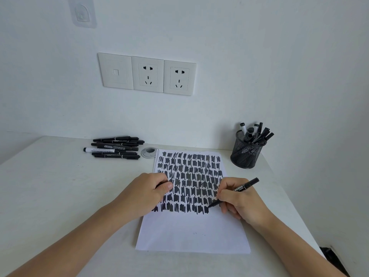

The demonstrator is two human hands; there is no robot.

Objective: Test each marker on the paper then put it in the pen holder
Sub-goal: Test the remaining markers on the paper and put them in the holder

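I see the white wall [259, 56] filling the upper frame, with three square plastic plates [147, 74] on it, two of them sockets. Below is the smooth white tabletop [60, 186]; a dark patch at the lower right corner is cut off and I can't make it out.

The paper [191, 232] lies at lower centre. Its upper half is packed with rows of black scribbles, partly hidden under both hands. The left hand [145, 193] rests on the paper's left edge, fingers curled under the thumb. A dark sliver shows there, and I can't tell whether it grips anything. The right hand [239, 202] pinches a black marker [247, 184]. Its tip touches the paper at the end of the lowest row, and its label is too small to read.

A round black wire-mesh holder [244, 156] stands at right, near the paper's upper right corner, with stored markers [257, 133] poking out. A pile [115, 148] of black markers lies left of centre. Just beside it is a round grey grommet [149, 152].
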